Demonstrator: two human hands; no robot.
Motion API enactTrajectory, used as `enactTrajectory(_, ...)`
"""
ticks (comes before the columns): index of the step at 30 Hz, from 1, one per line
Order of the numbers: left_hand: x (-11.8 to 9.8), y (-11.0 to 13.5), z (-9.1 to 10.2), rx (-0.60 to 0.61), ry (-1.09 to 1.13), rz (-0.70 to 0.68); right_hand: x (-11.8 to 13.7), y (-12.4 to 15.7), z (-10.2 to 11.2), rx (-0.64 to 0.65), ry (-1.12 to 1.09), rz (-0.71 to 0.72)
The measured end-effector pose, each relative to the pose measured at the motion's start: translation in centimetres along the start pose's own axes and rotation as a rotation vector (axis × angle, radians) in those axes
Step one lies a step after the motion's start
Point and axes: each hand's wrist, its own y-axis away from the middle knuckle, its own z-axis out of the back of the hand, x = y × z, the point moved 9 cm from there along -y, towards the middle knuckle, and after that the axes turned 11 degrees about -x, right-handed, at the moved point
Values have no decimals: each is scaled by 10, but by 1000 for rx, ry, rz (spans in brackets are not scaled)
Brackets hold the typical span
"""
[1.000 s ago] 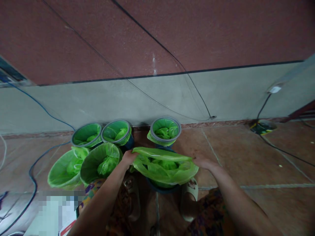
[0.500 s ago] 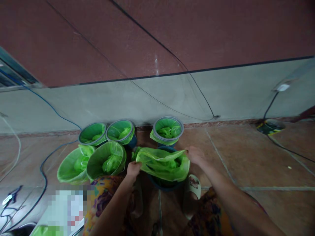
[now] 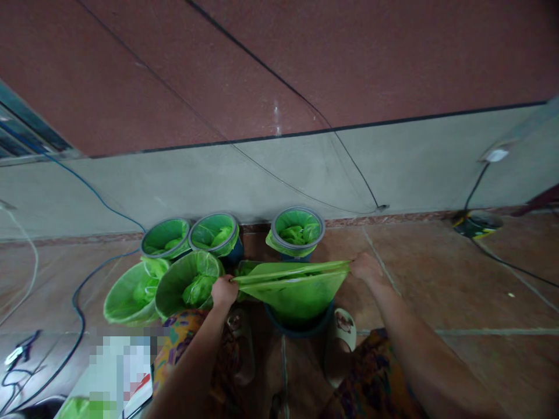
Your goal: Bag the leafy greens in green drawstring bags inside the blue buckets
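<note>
Between my feet stands a dark bin (image 3: 300, 330) with a thin green plastic bag (image 3: 297, 294) hanging down into it. My left hand (image 3: 224, 291) pinches the bag's left corner, and my right hand (image 3: 365, 269) grips the right corner. Stretched between them, the bag's mouth is a nearly straight, narrow band above the bin. Most of the bin's far rim is hidden behind the bag. Just behind it, a grey-rimmed bin (image 3: 324, 228) lined with green plastic stands by the wall.
More lined bins stand to the left: two by the wall, including one bin (image 3: 236, 251), and two tilted in front, including one bin (image 3: 162, 298). A blue cable (image 3: 78, 291) crosses the floor. A black-and-yellow container (image 3: 478, 226) sits at the right wall.
My hands have moved apart, left hand leftward and right hand rightward and slightly up. The bag's rounded, open mouth is now pulled taut and flattened.
</note>
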Motion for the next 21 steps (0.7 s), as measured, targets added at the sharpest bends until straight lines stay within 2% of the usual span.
enactTrajectory(3, 8, 0, -12, 62, 105, 59, -2, -2, -11, 46, 54, 4)
enactTrajectory(6, 16, -1, -22, 112, 249, 145, 10, 3, -9, 38, 88, 47)
enactTrajectory(8, 18, -1, -25, 110, 324, 183, 31, 12, -2, -25, 65, 114)
enactTrajectory(10, 17, 1, -27, 92, 376, 207, 66, 30, -3, -48, -34, 282)
enactTrajectory(13, 15, 4, -29, 69, 431, 232, 123, 71, -27, 88, -161, 601)
enactTrajectory(16, 14, 6, -30, 57, 489, 250, 154, 108, -63, 246, -138, 810)
enactTrajectory(18, 15, 6, -31, 58, 504, 240, 163, 121, -81, 289, -93, 876)
enactTrajectory(21, 17, 4, -32, 62, 488, 213, 164, 120, -100, 333, 38, 853)
